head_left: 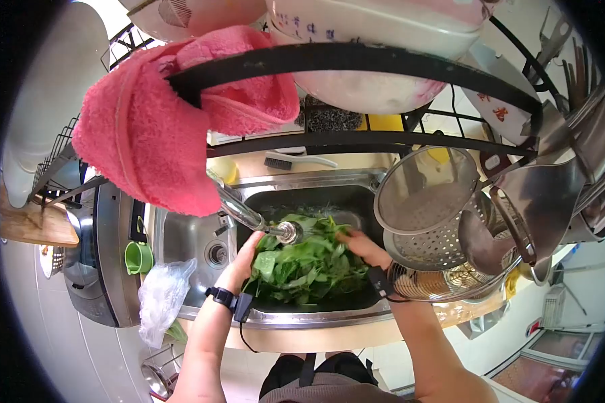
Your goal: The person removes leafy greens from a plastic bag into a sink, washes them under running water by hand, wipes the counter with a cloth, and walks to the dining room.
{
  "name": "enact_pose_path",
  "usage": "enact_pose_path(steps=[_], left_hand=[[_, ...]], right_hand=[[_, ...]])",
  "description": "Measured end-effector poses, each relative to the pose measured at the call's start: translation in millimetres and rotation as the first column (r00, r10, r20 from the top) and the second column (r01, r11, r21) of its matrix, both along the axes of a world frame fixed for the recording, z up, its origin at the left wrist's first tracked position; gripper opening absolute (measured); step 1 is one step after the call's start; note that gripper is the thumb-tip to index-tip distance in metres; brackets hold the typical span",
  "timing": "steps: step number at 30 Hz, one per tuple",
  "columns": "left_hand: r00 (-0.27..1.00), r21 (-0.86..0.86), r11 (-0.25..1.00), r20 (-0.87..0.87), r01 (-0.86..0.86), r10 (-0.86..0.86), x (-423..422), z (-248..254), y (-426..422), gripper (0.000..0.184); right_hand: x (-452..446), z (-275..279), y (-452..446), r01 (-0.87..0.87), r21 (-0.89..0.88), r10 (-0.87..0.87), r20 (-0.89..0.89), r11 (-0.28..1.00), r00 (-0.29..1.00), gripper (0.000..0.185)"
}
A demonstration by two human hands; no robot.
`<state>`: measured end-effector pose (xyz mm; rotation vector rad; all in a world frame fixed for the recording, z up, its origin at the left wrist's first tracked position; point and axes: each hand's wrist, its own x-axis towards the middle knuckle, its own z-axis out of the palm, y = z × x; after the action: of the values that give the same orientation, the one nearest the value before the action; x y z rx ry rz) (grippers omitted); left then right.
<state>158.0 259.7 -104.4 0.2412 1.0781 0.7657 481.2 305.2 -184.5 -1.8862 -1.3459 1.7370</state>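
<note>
Greens (302, 272) fill the sink (329, 321), set in the table (275, 341). Round them I see the brush (316, 160) at twelve, strainer (427, 195) at two, cup (138, 257) at nine, and at ten the towel (141, 134) over the rack (356, 59).

The towel (141, 127) is rough cloth; the faucet (240, 209), glossy metal.

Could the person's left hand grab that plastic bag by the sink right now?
Probably yes. The plastic bag lies beside the left basin, with nothing visible between it and the left hand, though that hand is in the leafy greens.
</note>
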Motion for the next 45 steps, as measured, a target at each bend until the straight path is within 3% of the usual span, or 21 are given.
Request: enact_pose_path(steps=[2,4,5,9,11,13,16,17,20,22,23,25,26,28,32,35,37,38,40,42,45], left_hand=[[0.787,0.318,0.897,-0.615,0.308,-0.052,-5,-44,5,0.054],[0.436,0.381,0.716,-0.892,0.585,0.118,-4,-99,5,0.071],[0.343,0.174,0.678,-0.931,0.714,-0.123,8,-86,10,0.089],[-0.191,-0.231,0.375,-0.972,0.898,-0.14,46,-98,-6,0.114],[-0.241,-0.266,0.332,-0.964,0.905,-0.114,37,-106,-7,0.109],[-0.3,-0.302,0.332,-0.952,0.893,-0.06,27,-108,-6,0.099],[-0.208,-0.177,0.497,-0.978,0.85,0.009,10,-122,-3,0.08],[-0.213,-0.182,0.493,-0.977,0.851,0.008,7,-143,-2,0.08],[0.485,0.251,0.809,-0.873,0.532,-0.047,11,-250,3,0.071],[0.826,0.32,0.919,-0.564,0.229,-0.009,38,-208,-2,0.062],[0.924,0.125,0.975,-0.36,0.185,-0.129,45,-148,-2,0.061],[0.978,-0.068,0.99,-0.161,0.126,-0.135,41,-110,-1,0.061],[0.992,-0.047,0.993,-0.064,0.105,-0.108,35,-104,-5,0.062],[0.998,-0.108,0.994,0.054,-0.025,0.031,32,-88,-4,0.059],[0.958,-0.087,0.979,0.207,-0.184,0.199,5,-83,-11,0.032],[0.984,-0.11,0.978,0.018,-0.175,0.178,-6,-34,0,0.028],[0.985,-0.139,0.99,-0.172,0.008,-0.032,-23,-46,7,0.04],[0.913,-0.022,0.982,-0.364,0.189,-0.184,-34,-73,9,0.061],[0.703,0.252,0.888,-0.703,0.385,-0.105,-32,-127,9,0.082],[0.139,0.171,0.689,-0.985,0.705,0.102,-16,-145,2,0.094],[0.019,0.07,0.436,-0.993,0.897,0.12,38,-82,12,0.076]], right_hand=[[12,-89,18,-0.044,0.16,-0.018,0.365,0.986,0.931,0.066],[-3,-1,12,-0.16,0.48,-0.057,0.406,0.863,0.912,0.077],[-8,-7,10,-0.245,0.493,0.059,0.362,0.835,0.93,0.09],[-63,14,-16,-0.628,0.082,0.511,0.505,0.774,0.696,0.098],[-66,-2,-23,-0.855,0.012,0.664,0.623,0.519,0.412,0.099],[-45,-4,3,-0.871,-0.045,0.694,0.625,0.49,0.358,0.101],[-36,-7,18,-0.859,-0.081,0.673,0.66,0.505,0.334,0.103],[-44,-14,9,-0.734,-0.055,0.569,0.672,0.676,0.474,0.102],[-92,0,-15,-0.531,-0.044,0.403,0.706,0.846,0.582,0.099],[-105,1,-26,-0.521,-0.08,0.492,0.472,0.85,0.731,0.098],[-100,-2,-28,-0.521,-0.082,0.493,0.475,0.85,0.729,0.098],[-90,-6,-26,-0.225,0.037,0.228,-0.126,0.974,0.965,0.084],[-82,-2,-26,-0.221,0.038,0.224,-0.127,0.975,0.966,0.084],[-63,32,-24,-0.068,-0.132,-0.027,-0.61,0.989,0.792,0.062],[-31,66,-18,0.037,-0.157,-0.137,-0.693,0.987,0.708,0.043],[0,6,-4,0.118,-0.05,-0.128,-0.496,0.992,0.859,0.039],[10,21,12,-0.017,0.235,0.001,0.069,0.972,0.998,0.065],[10,27,19,-0.142,0.34,0.01,0.362,0.93,0.932,0.078],[4,30,16,-0.196,0.414,0.008,0.414,0.889,0.91,0.086],[-8,26,8,-0.319,0.522,0.003,0.518,0.791,0.855,0.105],[-35,11,2,-0.404,0.324,0.192,0.526,0.856,0.829,0.12]])
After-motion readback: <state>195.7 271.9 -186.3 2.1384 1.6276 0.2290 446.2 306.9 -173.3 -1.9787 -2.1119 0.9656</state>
